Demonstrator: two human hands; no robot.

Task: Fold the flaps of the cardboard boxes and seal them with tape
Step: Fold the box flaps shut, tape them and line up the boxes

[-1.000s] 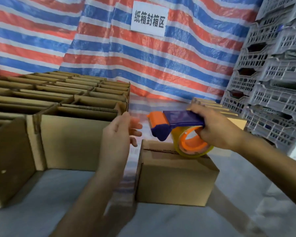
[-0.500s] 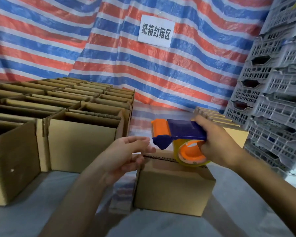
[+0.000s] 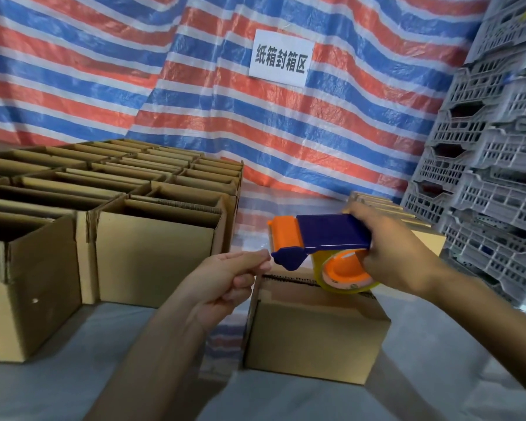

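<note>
While my right hand [image 3: 386, 253] wraps firmly around the tape dispenser [image 3: 331, 235], its roll low over the closed box [image 3: 313, 329] before me, my left hand [image 3: 225, 278] pinches thumb to forefinger at the cutter end; whether tape is caught there I cannot tell. This box's flaps are folded, its seam apparently untaped; many open boxes [image 3: 152, 253] wait at left.

views: 1 | head-worn, wide-angle | faces forward, slightly down | near closed box [image 3: 313, 329], tarp wall [image 3: 195, 86] behind
</note>
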